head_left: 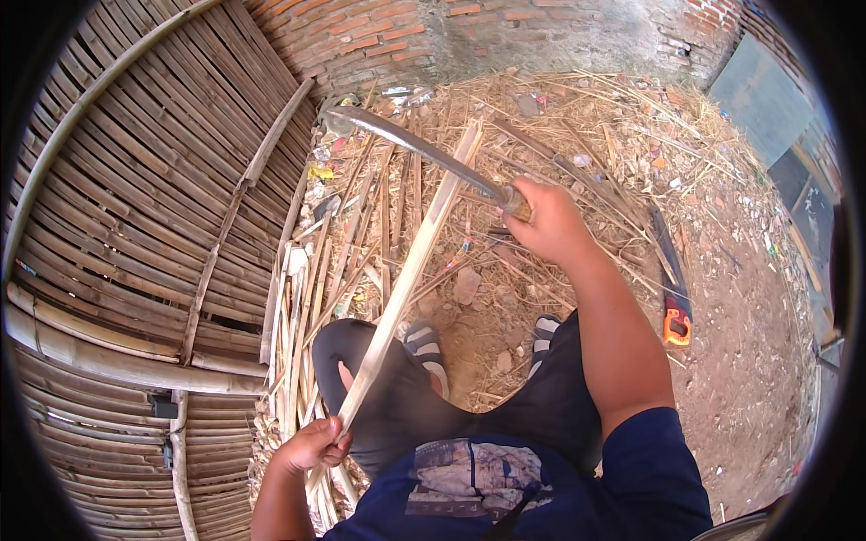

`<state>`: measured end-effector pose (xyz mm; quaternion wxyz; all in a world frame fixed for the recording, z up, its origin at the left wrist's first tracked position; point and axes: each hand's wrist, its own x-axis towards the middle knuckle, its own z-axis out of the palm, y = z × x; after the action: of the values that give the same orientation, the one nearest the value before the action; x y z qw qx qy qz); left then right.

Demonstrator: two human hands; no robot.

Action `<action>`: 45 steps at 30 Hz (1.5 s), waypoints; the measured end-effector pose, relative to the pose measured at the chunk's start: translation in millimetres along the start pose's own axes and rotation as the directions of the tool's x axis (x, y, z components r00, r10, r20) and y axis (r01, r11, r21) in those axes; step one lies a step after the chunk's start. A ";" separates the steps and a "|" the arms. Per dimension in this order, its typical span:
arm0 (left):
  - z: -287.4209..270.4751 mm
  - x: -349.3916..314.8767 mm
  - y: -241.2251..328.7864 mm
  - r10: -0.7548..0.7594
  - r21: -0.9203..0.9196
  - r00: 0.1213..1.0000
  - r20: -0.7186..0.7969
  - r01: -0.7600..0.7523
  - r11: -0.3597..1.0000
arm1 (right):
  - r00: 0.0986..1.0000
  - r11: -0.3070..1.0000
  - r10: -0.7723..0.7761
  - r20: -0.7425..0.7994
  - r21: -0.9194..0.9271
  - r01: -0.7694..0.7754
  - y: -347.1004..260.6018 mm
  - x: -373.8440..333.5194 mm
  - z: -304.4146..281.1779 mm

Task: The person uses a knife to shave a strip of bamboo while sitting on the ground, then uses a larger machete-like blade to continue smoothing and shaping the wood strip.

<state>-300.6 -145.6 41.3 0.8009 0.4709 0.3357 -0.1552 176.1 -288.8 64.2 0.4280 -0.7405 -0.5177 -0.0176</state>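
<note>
My right hand (pixel 548 219) is closed round the handle of a long curved machete (pixel 406 140), whose blade points away to the far left. The blade crosses over the upper part of a pale split bamboo strip (pixel 406 284); I cannot tell whether it touches. My left hand (pixel 316 444) grips the near end of that strip, low on the left beside my knee. From there the strip slants up and away past my left leg, its far end near the middle of the littered ground.
A bamboo slat wall (pixel 135 198) stands close on the left, with a pile of split strips (pixel 293 334) along its foot. An orange-handled handsaw (pixel 675 293) lies right of my arm. Behind is a brick wall (pixel 361 41); straw and scraps cover the ground.
</note>
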 end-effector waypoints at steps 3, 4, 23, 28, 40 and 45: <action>2.7 6.0 -0.2 0.030 0.029 0.999 -0.046 -0.029 0.999 | 0.988 0.988 -0.133 0.081 -0.072 0.139 -9.2 -9.6 11.6; 4.8 9.9 0.4 0.043 0.045 0.997 -0.064 -0.041 0.998 | 0.969 0.967 -0.212 0.126 -0.113 0.227 -15.8 -16.6 22.1; 5.9 17.4 -9.7 0.368 0.428 0.880 -0.302 -0.220 0.877 | 0.831 0.830 -0.474 0.292 -0.166 0.532 -33.9 -21.4 49.7; 12.2 21.2 -2.0 0.736 0.883 0.601 -0.312 -0.103 0.458 | 0.915 0.929 -0.306 0.261 -0.125 0.347 -16.7 -15.8 27.6; 32.1 40.5 5.6 0.789 0.924 0.485 -0.376 0.135 0.357 | 0.849 0.860 -0.388 0.359 -0.190 0.473 -41.0 -23.8 43.3; 24.3 32.1 7.4 0.818 0.927 0.437 -0.374 0.135 0.351 | 0.988 0.983 -0.027 0.154 -0.177 0.054 4.6 -5.5 1.3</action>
<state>-263.6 -160.6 32.1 0.1838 0.8848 0.4028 0.1453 176.6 -292.6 58.0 0.3183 -0.7648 -0.5600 -0.0171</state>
